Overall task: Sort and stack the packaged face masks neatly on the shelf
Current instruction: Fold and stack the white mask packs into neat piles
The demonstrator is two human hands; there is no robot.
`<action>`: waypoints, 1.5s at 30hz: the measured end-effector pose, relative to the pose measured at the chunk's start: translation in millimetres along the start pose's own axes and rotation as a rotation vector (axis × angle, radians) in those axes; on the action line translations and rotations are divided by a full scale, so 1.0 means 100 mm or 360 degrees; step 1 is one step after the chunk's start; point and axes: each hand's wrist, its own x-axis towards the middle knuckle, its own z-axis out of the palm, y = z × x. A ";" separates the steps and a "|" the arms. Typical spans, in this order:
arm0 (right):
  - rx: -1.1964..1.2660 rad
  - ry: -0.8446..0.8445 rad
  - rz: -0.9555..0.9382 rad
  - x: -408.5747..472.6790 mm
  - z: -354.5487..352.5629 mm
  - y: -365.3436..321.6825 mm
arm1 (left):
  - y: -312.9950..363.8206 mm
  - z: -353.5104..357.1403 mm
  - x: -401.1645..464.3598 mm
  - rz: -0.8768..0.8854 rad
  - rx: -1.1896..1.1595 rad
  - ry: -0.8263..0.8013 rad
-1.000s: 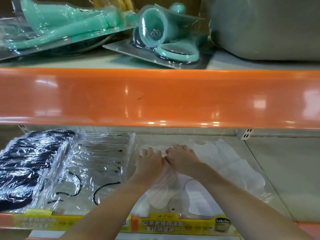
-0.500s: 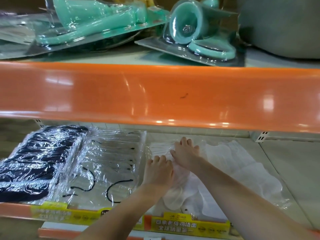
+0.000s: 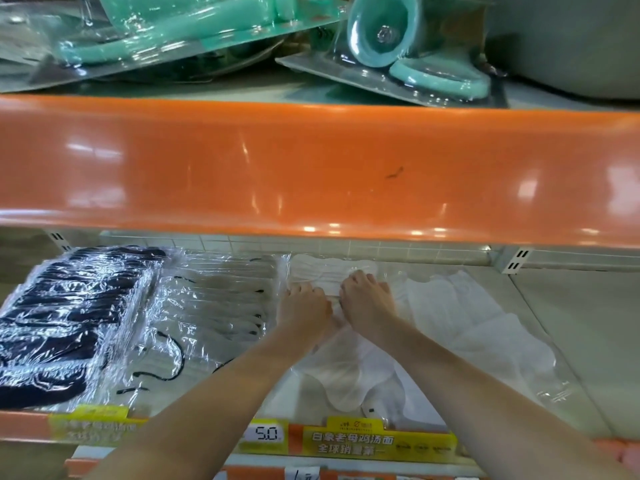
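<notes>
We get bright overhead light: white glare patches streak the orange shelf edge [image 3: 311,168] and the clear mask wrappers [image 3: 214,306]. Wide-angle bend curves the edges; the whole frame looks soft, slightly smeared.

both bare forearms reach forward, converging. left hand [image 3: 303,308] and right hand [image 3: 367,301] sit side by side, palms down, nearly touching, fingers [image 3: 356,277] bent at the tips.
</notes>
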 end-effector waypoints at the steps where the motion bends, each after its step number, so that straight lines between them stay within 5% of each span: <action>1: 0.0026 -0.0014 -0.0004 -0.03 0.03 -0.01 | 0.02 0.00 -0.01 -0.0012 0.0023 -0.0023; 11: 0.0204 -0.0038 0.0007 -0.10 0.06 0.00 | 0.05 0.08 -0.05 0.0027 0.0150 0.0003; 18: 0.0440 0.0073 0.0045 -0.44 -0.06 0.26 | 0.05 0.10 -0.25 0.0237 -0.0149 0.0346; 27: 0.0492 -0.0212 0.0155 -0.68 0.00 0.43 | 0.14 0.14 -0.25 -0.0055 -0.0437 0.0099; 37: 0.0521 -0.0138 0.0111 -0.83 0.00 0.48 | 0.24 0.08 -0.07 -0.0301 -0.0738 0.0098; 45: 0.0523 -0.0077 0.0090 -0.93 0.03 0.51 | 0.30 0.04 0.03 -0.0582 -0.1719 -0.0115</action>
